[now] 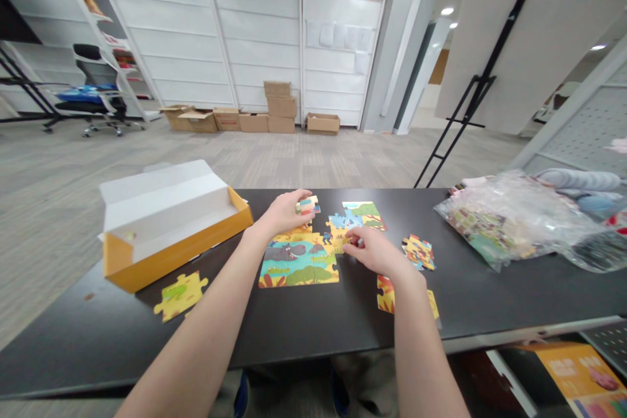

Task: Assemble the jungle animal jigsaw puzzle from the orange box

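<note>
A partly joined colourful jigsaw (298, 260) lies on the black table (304, 323). My left hand (285, 210) grips a puzzle piece (308, 204) at the jigsaw's upper edge. My right hand (369, 251) rests fingertips down on the jigsaw's right side, next to a blue and green section (360, 214). Loose pieces lie apart: one yellow-green piece (180, 294) at the left, one piece (418, 251) right of my right hand, and one piece (386, 294) partly hidden under my right wrist.
An open yellow box (171, 225) with a white inside stands on the table's left. Clear plastic bags (519, 219) are heaped at the right. A booklet (582, 379) lies below the table's right edge. An easel board, cardboard boxes and an office chair stand on the floor behind.
</note>
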Demonstrator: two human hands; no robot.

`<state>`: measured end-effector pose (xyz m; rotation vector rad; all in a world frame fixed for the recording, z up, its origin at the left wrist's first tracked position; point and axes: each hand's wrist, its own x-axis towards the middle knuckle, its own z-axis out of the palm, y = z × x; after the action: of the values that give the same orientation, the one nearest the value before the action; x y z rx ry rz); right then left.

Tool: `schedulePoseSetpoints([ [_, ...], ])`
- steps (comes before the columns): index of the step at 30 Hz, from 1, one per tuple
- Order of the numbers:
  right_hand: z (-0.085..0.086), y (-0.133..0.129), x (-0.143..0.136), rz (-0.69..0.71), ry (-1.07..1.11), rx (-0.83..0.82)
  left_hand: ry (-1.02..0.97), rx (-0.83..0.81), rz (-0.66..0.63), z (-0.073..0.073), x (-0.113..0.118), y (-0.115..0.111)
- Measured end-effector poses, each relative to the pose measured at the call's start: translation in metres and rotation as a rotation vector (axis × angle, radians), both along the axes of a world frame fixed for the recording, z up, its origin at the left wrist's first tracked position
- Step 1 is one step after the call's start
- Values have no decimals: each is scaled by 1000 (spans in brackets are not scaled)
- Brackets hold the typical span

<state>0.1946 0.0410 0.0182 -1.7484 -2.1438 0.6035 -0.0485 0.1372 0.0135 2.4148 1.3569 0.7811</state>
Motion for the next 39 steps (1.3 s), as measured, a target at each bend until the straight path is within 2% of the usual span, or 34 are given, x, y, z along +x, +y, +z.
schedulePoseSetpoints([
  [6, 1, 0, 1, -16, 34, -5, 59, -42, -135, -16, 19, 25],
  [12, 1, -1, 3, -38, 67, -39, 46, -69, -71, -29, 19, 44],
  [18, -1, -1, 5, -33, 91, -24, 36, -76, -107, -29, 20, 40],
  [27, -3, -3, 7, -31, 93, -7, 1, -63, -58, -28, 12, 38],
  [33, -2, -3, 6, -34, 90, -12, 68, -44, -66, -27, 1, 45],
  [39, -1, -4, 6, -32, 97, -28, 105, -26, -39, -28, 5, 44],
])
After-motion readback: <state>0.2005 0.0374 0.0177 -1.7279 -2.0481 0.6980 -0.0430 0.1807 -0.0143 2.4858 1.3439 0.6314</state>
